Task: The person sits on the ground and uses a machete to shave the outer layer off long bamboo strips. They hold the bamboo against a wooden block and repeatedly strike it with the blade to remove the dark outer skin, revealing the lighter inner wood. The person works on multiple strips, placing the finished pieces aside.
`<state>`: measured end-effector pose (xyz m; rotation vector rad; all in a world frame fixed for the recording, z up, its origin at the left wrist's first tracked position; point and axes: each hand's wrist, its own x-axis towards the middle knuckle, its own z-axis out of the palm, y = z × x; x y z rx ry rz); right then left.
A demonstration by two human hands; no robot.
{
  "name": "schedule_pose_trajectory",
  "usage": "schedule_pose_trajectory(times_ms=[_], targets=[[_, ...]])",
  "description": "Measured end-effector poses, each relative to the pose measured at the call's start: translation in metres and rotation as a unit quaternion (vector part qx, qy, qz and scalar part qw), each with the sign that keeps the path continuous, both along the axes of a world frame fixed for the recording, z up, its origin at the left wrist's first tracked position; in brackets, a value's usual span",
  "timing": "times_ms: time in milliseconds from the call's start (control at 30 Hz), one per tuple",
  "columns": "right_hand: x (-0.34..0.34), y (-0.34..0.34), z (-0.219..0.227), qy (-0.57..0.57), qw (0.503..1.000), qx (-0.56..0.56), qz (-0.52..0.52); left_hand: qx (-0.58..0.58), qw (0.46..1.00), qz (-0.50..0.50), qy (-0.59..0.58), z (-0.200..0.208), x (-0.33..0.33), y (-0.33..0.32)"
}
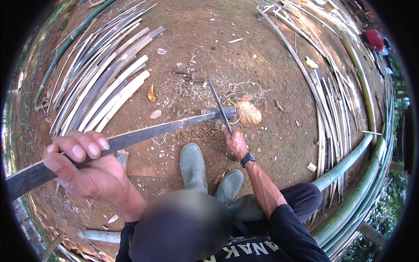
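Observation:
My left hand (89, 168) is closed round a long dark bamboo strip (148, 133), which slants from the left edge toward the middle. The strip's far end lies on or against a short dark block (228, 112) on the ground. In my right hand (237, 144), with a watch on its wrist, is a machete (218, 99). Its long narrow blade points away from me and crosses the strip near that end. Whether the edge touches the strip I cannot tell. My fingers hide the machete's handle. Thin pale shavings (192, 89) lie around the block.
Split bamboo strips (111, 78) lie in a pile at the left, with more strips (334, 118) at the right. Thick green bamboo poles (349, 209) run along the right side. My rubber boots (193, 166) stand close to the block. A dry leaf (249, 112) lies beside it.

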<state>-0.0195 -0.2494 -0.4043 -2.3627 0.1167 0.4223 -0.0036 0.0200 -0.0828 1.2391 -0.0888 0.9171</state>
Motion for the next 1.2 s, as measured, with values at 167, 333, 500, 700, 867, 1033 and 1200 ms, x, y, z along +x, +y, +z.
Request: schedule_pose_trajectory(times_ms=[167,333,500,700,867,1033,1200], targets=[[0.0,0.001,0.006,0.006,1.0,-0.003,0.003,0.019,1.0,0.015,0.014,0.006,0.001,-0.005],[0.0,0.002,0.007,-0.008,1.0,0.0,0.004,0.034,0.998,0.038,0.029,0.009,0.01,-0.021],[0.0,0.003,0.012,-0.002,1.0,-0.009,-0.001,0.051,0.999,0.009,0.011,0.009,0.011,-0.028],[0.0,0.003,0.013,0.004,1.0,-0.006,-0.01,0.055,0.998,0.015,0.011,0.014,0.014,-0.035],[0.0,0.002,0.015,0.003,1.0,0.008,-0.019,0.061,0.996,0.055,0.019,0.016,0.016,-0.049],[0.012,0.011,0.059,0.007,1.0,0.027,-0.004,0.07,0.993,0.087,0.032,0.016,0.008,-0.066],[0.012,0.048,0.177,0.008,0.99,0.135,0.037,0.059,0.993,0.101,0.028,0.015,0.004,-0.066]])
